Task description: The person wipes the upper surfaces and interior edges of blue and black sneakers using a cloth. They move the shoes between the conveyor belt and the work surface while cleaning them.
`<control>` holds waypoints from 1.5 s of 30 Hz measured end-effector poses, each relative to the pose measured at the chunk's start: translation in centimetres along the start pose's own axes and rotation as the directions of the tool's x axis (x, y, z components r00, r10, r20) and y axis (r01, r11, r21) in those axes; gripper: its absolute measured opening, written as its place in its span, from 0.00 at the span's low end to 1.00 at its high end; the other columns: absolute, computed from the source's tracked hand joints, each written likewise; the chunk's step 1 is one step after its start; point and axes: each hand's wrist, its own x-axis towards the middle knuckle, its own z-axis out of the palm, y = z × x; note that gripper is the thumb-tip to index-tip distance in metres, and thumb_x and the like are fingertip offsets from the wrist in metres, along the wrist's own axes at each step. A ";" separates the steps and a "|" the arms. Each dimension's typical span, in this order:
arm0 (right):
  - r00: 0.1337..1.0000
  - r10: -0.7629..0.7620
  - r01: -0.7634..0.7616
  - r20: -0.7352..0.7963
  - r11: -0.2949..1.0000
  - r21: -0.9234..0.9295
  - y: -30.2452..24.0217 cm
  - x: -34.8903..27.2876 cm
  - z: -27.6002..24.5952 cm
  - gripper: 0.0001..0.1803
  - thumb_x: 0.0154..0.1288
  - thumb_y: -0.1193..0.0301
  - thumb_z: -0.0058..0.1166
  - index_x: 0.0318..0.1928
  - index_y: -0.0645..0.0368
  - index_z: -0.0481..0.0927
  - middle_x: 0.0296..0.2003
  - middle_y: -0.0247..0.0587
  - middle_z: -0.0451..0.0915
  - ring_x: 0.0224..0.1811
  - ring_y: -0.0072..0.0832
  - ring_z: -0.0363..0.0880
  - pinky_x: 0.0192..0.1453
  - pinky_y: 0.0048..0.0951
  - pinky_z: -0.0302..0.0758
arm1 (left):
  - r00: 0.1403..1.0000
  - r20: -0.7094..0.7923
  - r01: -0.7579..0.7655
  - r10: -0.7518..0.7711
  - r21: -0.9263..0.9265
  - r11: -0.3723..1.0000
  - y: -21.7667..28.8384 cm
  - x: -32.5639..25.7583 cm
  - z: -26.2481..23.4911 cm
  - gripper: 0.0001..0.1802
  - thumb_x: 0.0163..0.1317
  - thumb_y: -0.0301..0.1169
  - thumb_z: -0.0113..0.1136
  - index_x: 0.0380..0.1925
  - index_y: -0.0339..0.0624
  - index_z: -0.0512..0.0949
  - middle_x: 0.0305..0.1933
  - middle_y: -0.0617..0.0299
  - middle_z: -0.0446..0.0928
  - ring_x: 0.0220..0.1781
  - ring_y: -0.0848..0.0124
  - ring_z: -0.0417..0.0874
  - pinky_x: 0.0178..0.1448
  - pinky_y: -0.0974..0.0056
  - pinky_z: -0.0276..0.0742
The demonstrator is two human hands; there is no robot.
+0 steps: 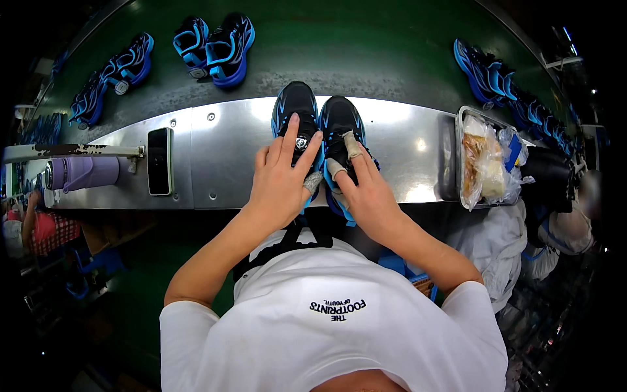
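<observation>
A pair of black sneakers with blue trim sits side by side on the metal ledge, toes pointing away from me. Over the left sneaker [297,98] lies my left hand [281,179], its fingers spread across the tongue beside a round dial; the thumb, in a pale cover, is near the collar. My right hand [366,186] grips the right sneaker [341,116] around its tongue and collar, with pale covers on the thumb and a finger. Both heels reach the ledge's near edge, partly hidden by my hands.
A phone [159,162] and a lilac bottle [85,173] lie left, by a worn metal bar [72,151]. A tray [465,173] of plastic-wrapped items sits right. More sneakers [228,49] stand on the green surface [353,46] beyond, with others at both far sides.
</observation>
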 end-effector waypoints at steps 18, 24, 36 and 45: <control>0.962 0.194 -0.264 0.192 0.835 0.483 1.2 0.2 -3.0 0.15 0.59 0.76 0.60 0.48 0.63 0.81 0.56 0.51 0.75 0.67 0.55 0.65 0.69 0.43 0.67 | 0.979 -0.145 0.084 -0.143 -0.351 0.933 -1.6 3.3 0.0 0.18 0.46 0.18 0.62 0.41 0.39 0.80 0.43 0.53 0.75 0.46 0.54 0.79 0.49 0.58 0.76; 0.993 0.067 -0.094 0.094 0.938 0.332 3.2 0.7 -3.2 0.13 0.58 0.76 0.61 0.45 0.53 0.85 0.38 0.42 0.77 0.42 0.41 0.74 0.50 0.36 0.73 | 0.984 -0.092 0.109 -0.150 -0.349 0.931 -2.0 3.5 0.2 0.14 0.48 0.19 0.62 0.37 0.38 0.79 0.38 0.56 0.75 0.38 0.58 0.79 0.42 0.60 0.74; 0.952 0.224 -0.278 0.210 0.918 0.282 3.5 0.6 -3.5 0.19 0.57 0.70 0.65 0.51 0.51 0.83 0.39 0.43 0.72 0.40 0.38 0.76 0.48 0.32 0.74 | 0.978 0.050 0.195 -0.204 -0.573 0.796 -2.2 4.0 -0.5 0.15 0.50 0.21 0.65 0.40 0.40 0.81 0.35 0.64 0.72 0.32 0.75 0.72 0.36 0.71 0.68; 0.897 0.260 -0.378 0.358 0.871 0.315 3.8 1.5 -4.6 0.17 0.55 0.66 0.66 0.47 0.51 0.85 0.35 0.43 0.74 0.43 0.36 0.74 0.46 0.32 0.73 | 0.999 0.037 -0.009 0.032 -0.511 0.860 -3.3 4.8 -0.3 0.13 0.54 0.19 0.62 0.40 0.40 0.82 0.39 0.65 0.75 0.33 0.75 0.71 0.37 0.71 0.68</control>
